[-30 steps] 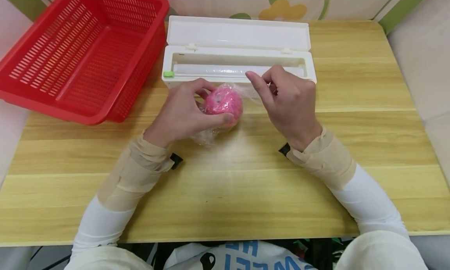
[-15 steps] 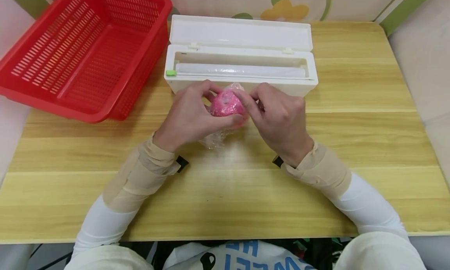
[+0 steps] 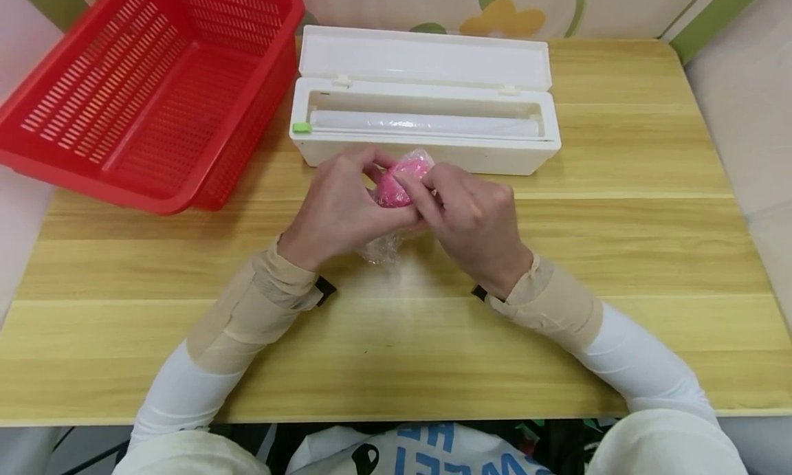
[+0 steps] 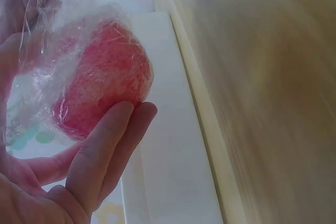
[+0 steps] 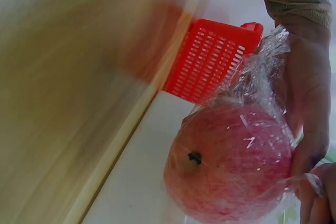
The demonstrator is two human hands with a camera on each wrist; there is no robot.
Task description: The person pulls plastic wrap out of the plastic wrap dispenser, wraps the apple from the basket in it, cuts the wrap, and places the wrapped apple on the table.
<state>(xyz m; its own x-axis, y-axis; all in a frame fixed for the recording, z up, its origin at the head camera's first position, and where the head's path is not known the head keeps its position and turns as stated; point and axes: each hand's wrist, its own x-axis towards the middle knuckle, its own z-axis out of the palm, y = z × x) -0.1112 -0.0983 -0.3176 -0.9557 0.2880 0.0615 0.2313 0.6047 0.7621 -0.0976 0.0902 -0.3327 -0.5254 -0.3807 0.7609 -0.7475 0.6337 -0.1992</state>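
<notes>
A red apple point(image 3: 394, 189) is wrapped in crinkled cling film point(image 5: 266, 69); its dark stem shows in the right wrist view. My left hand point(image 3: 339, 210) grips the apple from the left side, with fingertips point(image 4: 119, 116) against it in the left wrist view. From the right, my right hand point(image 3: 473, 221) pinches an edge of the film close against the apple. Loose film bunches out on the left hand's side, below the apple in the head view. Both hands hide part of the fruit.
Just behind the hands stands a white cling film dispenser point(image 3: 433, 156), lid up, with a film roll point(image 3: 427, 123) inside and a green slider point(image 3: 302, 128) at its left end. A red plastic basket point(image 3: 167, 203) sits at the left on the wooden table point(image 3: 396, 365).
My right hand has come left and down from the dispenser to the apple, bringing the film with it. My left hand and the apple have shifted slightly right.
</notes>
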